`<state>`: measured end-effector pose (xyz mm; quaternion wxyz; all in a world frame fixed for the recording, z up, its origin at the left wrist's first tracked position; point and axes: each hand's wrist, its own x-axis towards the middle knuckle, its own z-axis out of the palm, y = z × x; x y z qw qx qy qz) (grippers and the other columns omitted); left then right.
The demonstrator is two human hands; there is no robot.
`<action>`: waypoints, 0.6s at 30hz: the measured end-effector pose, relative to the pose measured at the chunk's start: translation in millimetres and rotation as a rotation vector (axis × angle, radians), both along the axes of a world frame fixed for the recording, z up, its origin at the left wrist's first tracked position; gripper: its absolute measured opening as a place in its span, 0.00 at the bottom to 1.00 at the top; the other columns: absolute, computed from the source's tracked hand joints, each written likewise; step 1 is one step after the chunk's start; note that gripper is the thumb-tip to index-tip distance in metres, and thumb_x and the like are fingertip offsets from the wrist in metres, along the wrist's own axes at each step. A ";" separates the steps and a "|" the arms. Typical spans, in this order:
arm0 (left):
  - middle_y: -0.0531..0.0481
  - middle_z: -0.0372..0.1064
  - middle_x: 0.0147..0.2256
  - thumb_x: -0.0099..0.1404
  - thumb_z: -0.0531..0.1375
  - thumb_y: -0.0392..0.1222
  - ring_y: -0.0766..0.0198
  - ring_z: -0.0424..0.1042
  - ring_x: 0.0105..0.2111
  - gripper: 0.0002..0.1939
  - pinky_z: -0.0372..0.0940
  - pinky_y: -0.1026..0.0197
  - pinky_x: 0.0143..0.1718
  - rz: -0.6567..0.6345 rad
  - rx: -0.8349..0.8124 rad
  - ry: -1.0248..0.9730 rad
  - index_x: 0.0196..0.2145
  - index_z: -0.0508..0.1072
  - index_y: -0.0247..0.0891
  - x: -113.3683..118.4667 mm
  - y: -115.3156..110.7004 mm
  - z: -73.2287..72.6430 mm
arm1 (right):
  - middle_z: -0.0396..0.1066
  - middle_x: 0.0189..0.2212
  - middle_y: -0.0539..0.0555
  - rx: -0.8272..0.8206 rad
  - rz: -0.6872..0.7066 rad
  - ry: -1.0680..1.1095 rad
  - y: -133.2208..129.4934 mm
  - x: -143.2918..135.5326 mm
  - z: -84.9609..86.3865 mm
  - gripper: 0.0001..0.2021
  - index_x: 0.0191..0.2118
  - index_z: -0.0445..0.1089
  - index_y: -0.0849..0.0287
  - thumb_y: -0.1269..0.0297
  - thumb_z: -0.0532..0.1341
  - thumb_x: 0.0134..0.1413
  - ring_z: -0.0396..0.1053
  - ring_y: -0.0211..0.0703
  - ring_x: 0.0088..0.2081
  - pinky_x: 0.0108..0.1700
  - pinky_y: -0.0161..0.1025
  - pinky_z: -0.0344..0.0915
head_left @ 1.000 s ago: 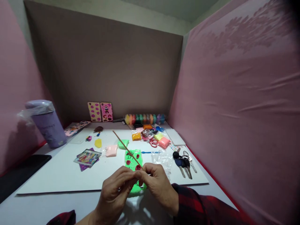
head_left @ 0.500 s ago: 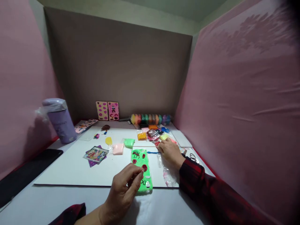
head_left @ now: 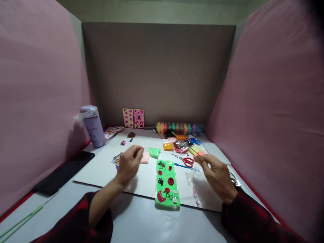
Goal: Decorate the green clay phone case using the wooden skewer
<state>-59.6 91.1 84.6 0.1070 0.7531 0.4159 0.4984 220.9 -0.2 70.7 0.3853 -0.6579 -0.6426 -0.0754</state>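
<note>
My right hand pinches a thin wooden stick, which slants up and away to the left above the board. My left hand is raised over the left part of the board with its fingers closed; whether anything is between them is hidden. Between the hands, a green clay-covered phone case lies across the board's front edge, decorated with dark red, black and white shapes. Red-handled scissors and a blue modelling tool lie beyond it. A pink clay packet is partly hidden behind my left hand.
A white board covers much of the table. Green clay, an orange clay packet and several other packets lie toward the back. A purple tumbler and a black phone-like slab are at left. Pink cloth walls flank both sides.
My right hand has picked up the wooden stick from the board and raised it. My left hand has moved off the phone case, leftward and farther out. The view has shifted.
</note>
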 end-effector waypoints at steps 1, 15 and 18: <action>0.53 0.68 0.25 0.62 0.54 0.42 0.68 0.64 0.25 0.09 0.58 0.66 0.29 0.107 -0.017 0.043 0.28 0.71 0.37 -9.9 16.0 2.9 | 0.72 0.31 0.53 0.066 0.006 0.076 -3.0 1.5 -2.6 0.16 0.33 0.72 0.57 0.56 0.50 0.62 0.68 0.43 0.34 0.36 0.38 0.61; 0.47 0.74 0.29 0.53 0.57 0.36 0.60 0.70 0.29 0.07 0.56 0.63 0.28 0.386 -0.274 0.412 0.25 0.76 0.39 -66.0 90.1 -13.4 | 0.70 0.27 0.52 0.289 0.079 0.047 -5.1 7.1 -20.0 0.12 0.29 0.70 0.58 0.60 0.56 0.59 0.67 0.42 0.32 0.35 0.38 0.60; 0.45 0.75 0.30 0.53 0.58 0.36 0.57 0.70 0.31 0.07 0.56 0.62 0.29 0.405 -0.293 0.464 0.26 0.77 0.39 -70.8 93.1 -11.5 | 0.70 0.27 0.52 0.291 0.084 0.053 -5.1 7.6 -20.3 0.11 0.29 0.70 0.58 0.60 0.56 0.59 0.67 0.42 0.32 0.35 0.38 0.60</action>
